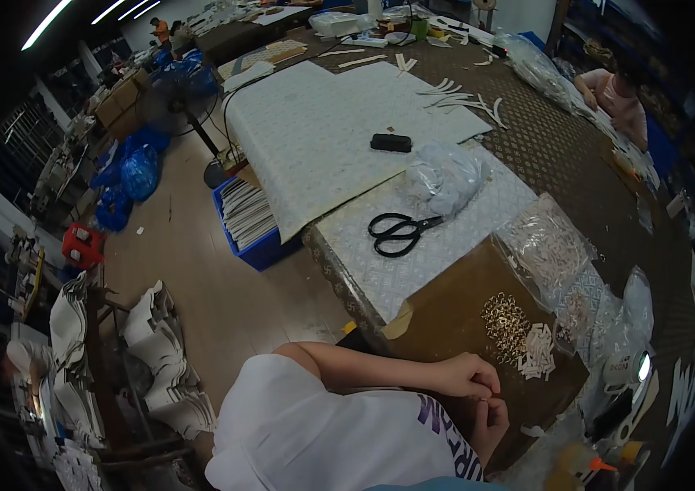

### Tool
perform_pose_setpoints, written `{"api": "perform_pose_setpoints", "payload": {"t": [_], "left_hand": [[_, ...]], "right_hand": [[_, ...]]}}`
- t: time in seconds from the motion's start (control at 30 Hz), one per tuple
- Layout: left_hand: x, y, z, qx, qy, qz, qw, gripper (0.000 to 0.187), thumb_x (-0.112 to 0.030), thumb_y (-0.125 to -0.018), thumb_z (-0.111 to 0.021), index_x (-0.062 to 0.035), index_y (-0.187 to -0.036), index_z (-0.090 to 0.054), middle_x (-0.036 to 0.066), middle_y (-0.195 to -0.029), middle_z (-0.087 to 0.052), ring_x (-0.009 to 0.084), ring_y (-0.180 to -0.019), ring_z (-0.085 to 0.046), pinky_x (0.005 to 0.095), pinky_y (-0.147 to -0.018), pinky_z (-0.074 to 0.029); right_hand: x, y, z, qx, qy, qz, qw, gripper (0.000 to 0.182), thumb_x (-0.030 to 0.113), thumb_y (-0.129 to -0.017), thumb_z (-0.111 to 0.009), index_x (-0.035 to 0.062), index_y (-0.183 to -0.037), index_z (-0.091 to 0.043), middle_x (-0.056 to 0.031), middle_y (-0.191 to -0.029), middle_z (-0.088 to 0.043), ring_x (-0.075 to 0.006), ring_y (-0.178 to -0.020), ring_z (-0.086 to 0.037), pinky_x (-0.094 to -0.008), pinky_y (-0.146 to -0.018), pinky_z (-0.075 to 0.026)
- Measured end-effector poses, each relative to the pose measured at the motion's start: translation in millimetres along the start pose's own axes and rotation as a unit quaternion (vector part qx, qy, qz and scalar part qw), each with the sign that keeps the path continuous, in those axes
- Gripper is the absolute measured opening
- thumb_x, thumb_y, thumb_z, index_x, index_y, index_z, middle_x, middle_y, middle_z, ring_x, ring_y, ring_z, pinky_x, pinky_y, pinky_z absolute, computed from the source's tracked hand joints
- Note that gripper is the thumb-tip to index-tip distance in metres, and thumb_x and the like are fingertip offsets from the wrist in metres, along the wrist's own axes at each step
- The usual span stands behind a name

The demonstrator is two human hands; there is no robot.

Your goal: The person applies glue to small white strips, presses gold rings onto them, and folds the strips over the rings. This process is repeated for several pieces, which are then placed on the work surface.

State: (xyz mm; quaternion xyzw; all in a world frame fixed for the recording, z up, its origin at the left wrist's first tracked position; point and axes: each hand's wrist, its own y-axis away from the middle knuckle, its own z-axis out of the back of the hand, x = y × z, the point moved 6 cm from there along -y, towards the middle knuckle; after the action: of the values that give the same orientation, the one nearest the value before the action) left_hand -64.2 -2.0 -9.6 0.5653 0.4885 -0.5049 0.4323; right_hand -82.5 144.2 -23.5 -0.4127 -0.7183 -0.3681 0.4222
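Observation:
My left hand [470, 376] and my right hand [491, 423] meet over the near edge of a brown board [446, 315]. Thumbs and fingers of both are pinched together at a tiny item too small to make out. Just beyond them on the board lies a pile of small gold-coloured metal rings or buckles [505, 326]. Beside it sits a little heap of short whitish strips [537, 353]. A clear plastic bag [548, 241] full of similar pale pieces rests at the board's far edge.
Black-handled scissors [401, 235], a crumpled plastic bag [446, 176] and a black block [391, 143] lie on the patterned table cover. A lamp [630, 368] and tape rolls [632, 450] stand at right. A blue crate [253, 221] and fan [180, 110] are left; another person [622, 102] sits across.

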Motion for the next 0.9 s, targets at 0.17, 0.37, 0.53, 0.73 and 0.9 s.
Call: {"api": "perform_pose_setpoints", "payload": {"t": [0.17, 0.37, 0.53, 0.73, 0.9], "left_hand": [[25, -12, -16, 0.052, 0.159, 0.101, 0.981, 0.017, -0.012, -0.088, -0.065, 0.0012, -0.098, -0.066, 0.004, -0.080, -0.065, 0.0095, -0.070, -0.061, 0.0230, -0.062, -0.051], [-7, -2, -4, -0.059, -0.028, -0.004, 0.998, 0.015, -0.012, -0.086, -0.066, 0.0024, -0.092, -0.067, 0.004, -0.075, -0.064, 0.0103, -0.068, -0.060, 0.0237, -0.063, -0.049], [13, 8, 16, -0.045, 0.128, 0.118, 0.984, 0.014, -0.008, -0.089, -0.063, 0.0012, -0.098, -0.066, 0.003, -0.082, -0.066, 0.0077, -0.072, -0.060, 0.0210, -0.065, -0.049], [25, -3, 74, -0.141, -0.075, 0.099, 0.982, 0.012, -0.005, -0.088, -0.062, 0.0011, -0.097, -0.067, 0.003, -0.080, -0.066, 0.0075, -0.069, -0.060, 0.0204, -0.064, -0.048], [1, -17, 100, -0.189, -0.353, 0.004, 0.916, 0.012, -0.004, -0.086, -0.063, -0.0016, -0.098, -0.067, 0.007, -0.086, -0.061, 0.0131, -0.066, -0.061, 0.0240, -0.061, -0.046]], "right_hand": [[1, 6, 8, 0.006, -0.008, -0.013, 1.000, 0.013, 0.006, -0.089, -0.058, 0.0042, -0.080, -0.048, 0.0003, -0.080, -0.049, -0.0071, -0.076, -0.047, -0.0204, -0.069, -0.038], [-6, 1, -1, 0.018, 0.086, 0.013, 0.996, 0.013, 0.002, -0.088, -0.057, 0.0044, -0.080, -0.048, 0.0004, -0.080, -0.049, -0.0079, -0.075, -0.046, -0.0212, -0.067, -0.037], [-11, -11, -25, 0.078, 0.153, 0.091, 0.981, 0.012, 0.001, -0.089, -0.057, 0.0027, -0.079, -0.050, 0.0001, -0.078, -0.049, -0.0073, -0.072, -0.045, -0.0208, -0.064, -0.036], [-26, -16, -37, 0.009, 0.116, -0.037, 0.992, 0.008, 0.003, -0.094, -0.052, -0.0007, -0.094, -0.059, -0.0037, -0.082, -0.058, -0.0074, -0.073, -0.054, -0.0205, -0.066, -0.046], [-7, -7, -13, -0.055, 0.129, 0.004, 0.990, 0.013, 0.001, -0.094, -0.050, -0.0014, -0.103, -0.059, -0.0076, -0.090, -0.064, -0.0121, -0.081, -0.062, -0.0247, -0.072, -0.052]]}}
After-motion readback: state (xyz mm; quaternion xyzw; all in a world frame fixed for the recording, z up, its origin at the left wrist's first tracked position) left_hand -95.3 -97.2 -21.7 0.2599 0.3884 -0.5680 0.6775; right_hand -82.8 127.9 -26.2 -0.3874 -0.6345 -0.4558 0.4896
